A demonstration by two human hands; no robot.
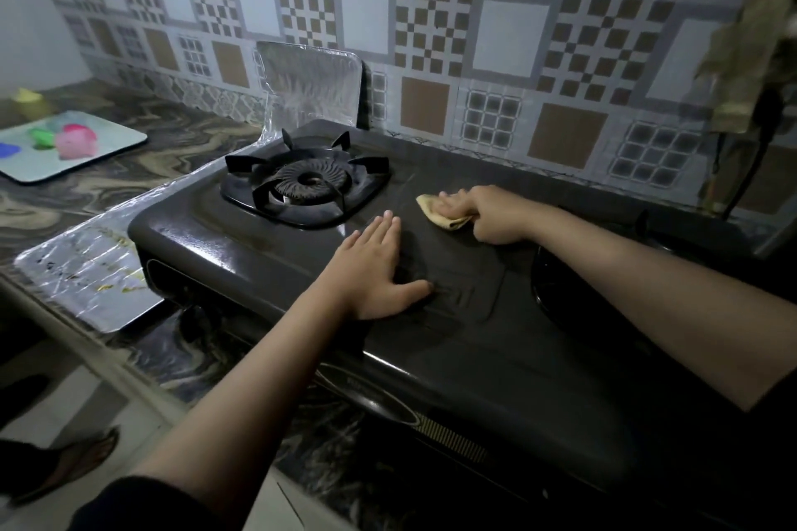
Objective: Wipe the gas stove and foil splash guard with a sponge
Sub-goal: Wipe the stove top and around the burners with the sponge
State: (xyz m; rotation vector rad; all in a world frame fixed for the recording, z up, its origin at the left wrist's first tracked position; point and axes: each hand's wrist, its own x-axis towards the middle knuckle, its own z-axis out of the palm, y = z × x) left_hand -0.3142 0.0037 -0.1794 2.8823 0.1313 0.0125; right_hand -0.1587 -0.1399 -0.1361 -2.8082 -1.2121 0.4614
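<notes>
The person is partway through wiping the top of the gas stove [431, 315]: the right hand [487, 216] grips a folded yellowish sponge [440, 211] and presses it onto the dark panel between the two burners, while the left hand [375, 267] lies flat and released on the stove top just in front of it, fingers straight, seemingly bracing. Faint streaks show on the panel near the sponge. The foil splash guard [310, 86] stands upright behind the left burner grate [302, 181] and runs down the stove's left side as a foil sheet [86, 276] on the desk [129, 168]; it appears not yet wiped, with yellowish specks on its lower part. The next move likely calls for sweeping the sponge across the open centre panel, then working round the grate's raised prongs, which leave little room. To the right, the second burner well [573, 285] bounds the flat area; the tiled wall [474, 34] closes the rear edge.
</notes>
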